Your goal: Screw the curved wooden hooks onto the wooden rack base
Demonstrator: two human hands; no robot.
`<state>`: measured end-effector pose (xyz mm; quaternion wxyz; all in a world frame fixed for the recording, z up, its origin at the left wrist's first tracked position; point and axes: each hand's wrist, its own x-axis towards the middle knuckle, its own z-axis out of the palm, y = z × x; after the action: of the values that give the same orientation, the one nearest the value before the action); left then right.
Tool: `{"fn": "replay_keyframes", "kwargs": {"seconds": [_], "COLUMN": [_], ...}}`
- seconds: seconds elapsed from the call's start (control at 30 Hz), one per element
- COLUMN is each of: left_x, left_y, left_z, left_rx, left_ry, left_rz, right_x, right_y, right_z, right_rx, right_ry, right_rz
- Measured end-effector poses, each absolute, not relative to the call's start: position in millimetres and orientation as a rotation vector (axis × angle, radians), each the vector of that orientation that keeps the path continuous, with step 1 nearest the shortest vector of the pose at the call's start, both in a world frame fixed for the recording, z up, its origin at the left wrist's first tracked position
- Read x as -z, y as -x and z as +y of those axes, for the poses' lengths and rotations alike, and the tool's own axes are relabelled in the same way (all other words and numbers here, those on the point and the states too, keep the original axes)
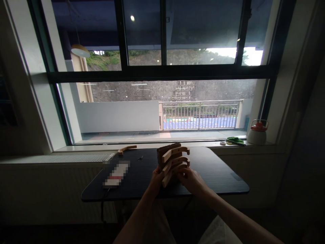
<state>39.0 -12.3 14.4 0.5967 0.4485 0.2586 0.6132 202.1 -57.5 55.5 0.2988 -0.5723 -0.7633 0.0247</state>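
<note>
A dark wooden board (pixel 160 155) is held up on edge over the near part of the table. Several pale wooden hooks (pixel 174 154) with curved ends lie across it, one above another. My left hand (pixel 154 181) is closed around the board's lower left side, its fingers partly hidden behind. My right hand (pixel 191 180) is closed, fingertips bent in at the curved end of the lowest hook; their exact grip is hard to see in the shade. One loose wooden hook (pixel 127 149) lies at the table's far left.
The black table (pixel 215 173) stands against the window sill. On it lie some small dark pieces, perhaps screws (pixel 140 158), and a blurred-out flat object (pixel 117 174) with a cable. A white jug with an orange lid (pixel 257 134) and a green item (pixel 236 140) sit on the sill. A radiator (pixel 63 183) is at left.
</note>
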Motion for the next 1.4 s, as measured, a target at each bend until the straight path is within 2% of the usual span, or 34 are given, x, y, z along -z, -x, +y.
{"fn": "replay_keyframes", "kwargs": {"seconds": [0.13,0.2,0.27,0.4,0.47,0.53,0.63,0.73,1.0,1.4], "left_x": [-4.4,-1.6,-1.8,-9.2,-13.4,-15.9,-15.3,-12.9,-16.3,-10.0], "left_y": [-36.9,-36.3,-36.5,-39.6,-40.4,-39.4,-35.5,-32.8,-36.0,-36.0], "left_z": [-3.9,-2.1,-3.0,-9.7,-12.8,-14.2,-13.0,-11.3,-13.3,-9.6], "left_rx": [-1.462,-1.468,-1.46,-1.406,-1.387,-1.388,-1.415,-1.42,-1.371,-1.406], "left_ry": [-1.033,-1.033,-1.038,-1.045,-1.04,-1.019,-0.942,-0.887,-0.954,-0.985], "left_rz": [0.645,0.665,0.678,0.62,0.569,0.537,0.561,0.585,0.539,0.587], "right_x": [-68.2,-71.4,-70.5,-54.3,-40.0,-24.2,-5.3,1.8,-1.7,-3.6], "right_y": [-187.3,-182.3,-182.7,-194.3,-200.5,-207.4,-223.7,-241.0,-232.7,-214.1], "right_z": [-73.1,-74.0,-68.7,-55.5,-55.4,-59.5,-64.2,-56.1,-21.5,-22.7], "right_rx": [0.493,0.528,0.303,-0.72,-0.987,-0.895,-0.475,-0.333,-0.438,-0.485], "right_ry": [1.489,1.497,1.515,1.467,1.41,1.327,1.238,1.28,1.076,1.147], "right_rz": [-2.452,-2.515,-2.399,-1.923,-1.716,-1.716,-1.702,-1.526,-1.481,-1.357]}}
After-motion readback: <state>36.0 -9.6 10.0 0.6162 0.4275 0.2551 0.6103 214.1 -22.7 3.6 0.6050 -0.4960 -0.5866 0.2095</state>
